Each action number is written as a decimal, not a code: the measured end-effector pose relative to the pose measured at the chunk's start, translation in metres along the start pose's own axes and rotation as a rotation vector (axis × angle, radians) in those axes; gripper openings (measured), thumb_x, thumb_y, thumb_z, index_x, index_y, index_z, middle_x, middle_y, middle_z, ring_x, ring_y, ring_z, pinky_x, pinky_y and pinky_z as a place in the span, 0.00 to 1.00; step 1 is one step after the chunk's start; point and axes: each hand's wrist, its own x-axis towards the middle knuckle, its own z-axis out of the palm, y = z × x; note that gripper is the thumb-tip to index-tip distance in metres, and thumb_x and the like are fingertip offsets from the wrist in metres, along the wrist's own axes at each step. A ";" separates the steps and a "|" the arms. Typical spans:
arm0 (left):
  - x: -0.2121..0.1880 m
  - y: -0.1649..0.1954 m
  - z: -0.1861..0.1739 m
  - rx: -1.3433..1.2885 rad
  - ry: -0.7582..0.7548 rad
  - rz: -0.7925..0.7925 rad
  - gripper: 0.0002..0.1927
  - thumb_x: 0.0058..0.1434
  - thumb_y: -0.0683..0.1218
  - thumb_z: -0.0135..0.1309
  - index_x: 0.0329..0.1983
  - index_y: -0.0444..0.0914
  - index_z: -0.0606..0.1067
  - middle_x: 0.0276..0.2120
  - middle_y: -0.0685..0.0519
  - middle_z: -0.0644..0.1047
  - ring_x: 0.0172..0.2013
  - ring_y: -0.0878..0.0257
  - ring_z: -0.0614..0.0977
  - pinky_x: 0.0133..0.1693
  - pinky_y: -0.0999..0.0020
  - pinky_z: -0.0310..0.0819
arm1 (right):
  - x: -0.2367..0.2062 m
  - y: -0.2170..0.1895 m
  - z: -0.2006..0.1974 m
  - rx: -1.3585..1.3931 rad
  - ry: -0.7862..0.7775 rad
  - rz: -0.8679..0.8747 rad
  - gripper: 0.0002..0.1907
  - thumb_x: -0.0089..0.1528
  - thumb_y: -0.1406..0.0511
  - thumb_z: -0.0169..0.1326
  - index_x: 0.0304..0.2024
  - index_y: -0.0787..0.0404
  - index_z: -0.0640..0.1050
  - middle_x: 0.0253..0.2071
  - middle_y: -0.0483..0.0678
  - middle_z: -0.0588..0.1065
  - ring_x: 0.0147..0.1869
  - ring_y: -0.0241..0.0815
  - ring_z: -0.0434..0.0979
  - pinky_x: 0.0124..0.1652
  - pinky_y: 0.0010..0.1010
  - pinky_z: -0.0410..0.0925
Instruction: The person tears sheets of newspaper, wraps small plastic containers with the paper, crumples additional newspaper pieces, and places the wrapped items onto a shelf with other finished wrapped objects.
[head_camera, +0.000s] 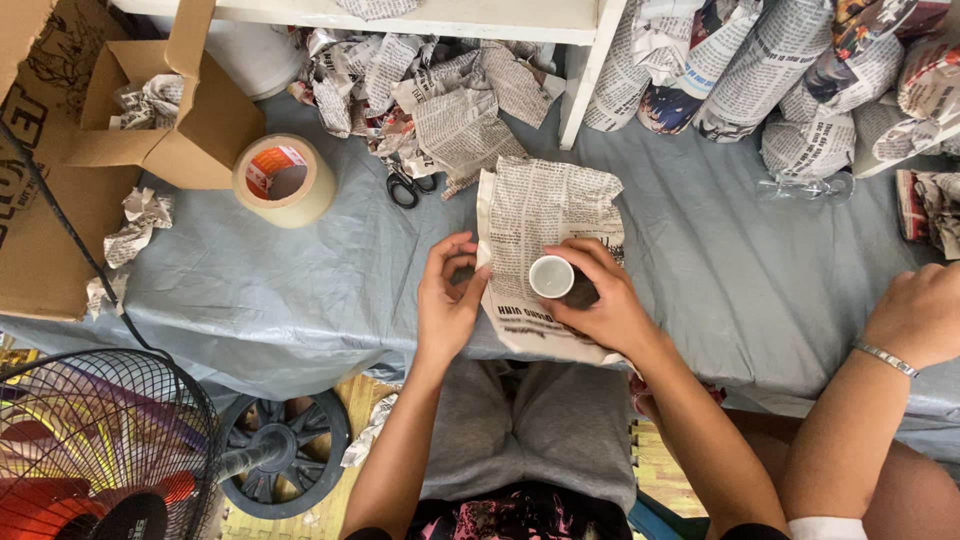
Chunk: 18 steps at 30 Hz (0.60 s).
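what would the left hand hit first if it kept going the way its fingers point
Probably the left edge of the crumpled newspaper sheet, which the left hand already touches; beyond lie black-handled scissors. Its fingers point up and slightly right.

Both forearms bare, extended forward from the lap and converging. Left hand (447, 300): palm turned inward, fingers curled, thumb and forefinger pinched near each other at the tips. Right hand (600, 300): palm down, fingers bent and spread, cupped in a loose grip, wrist angled inward. Hands near each other, not touching.
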 end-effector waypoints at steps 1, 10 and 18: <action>0.000 0.000 0.000 -0.016 0.001 0.006 0.26 0.64 0.30 0.55 0.65 0.33 0.65 0.52 0.48 0.72 0.49 0.65 0.78 0.48 0.71 0.82 | 0.000 0.001 -0.001 0.011 0.002 -0.010 0.33 0.50 0.68 0.69 0.59 0.58 0.76 0.58 0.50 0.73 0.63 0.47 0.76 0.59 0.35 0.69; 0.001 0.006 0.003 0.057 0.026 0.032 0.16 0.68 0.32 0.54 0.58 0.32 0.71 0.53 0.50 0.73 0.51 0.65 0.79 0.46 0.72 0.82 | -0.010 -0.025 -0.024 0.078 -0.297 0.032 0.37 0.45 0.72 0.66 0.60 0.59 0.77 0.57 0.51 0.73 0.61 0.49 0.76 0.58 0.37 0.69; -0.014 0.017 0.003 0.246 0.113 0.125 0.16 0.65 0.33 0.54 0.55 0.33 0.72 0.55 0.49 0.71 0.51 0.63 0.79 0.45 0.71 0.82 | -0.022 -0.039 -0.011 0.014 -0.214 0.087 0.28 0.50 0.66 0.70 0.52 0.59 0.76 0.51 0.48 0.77 0.55 0.45 0.80 0.53 0.33 0.73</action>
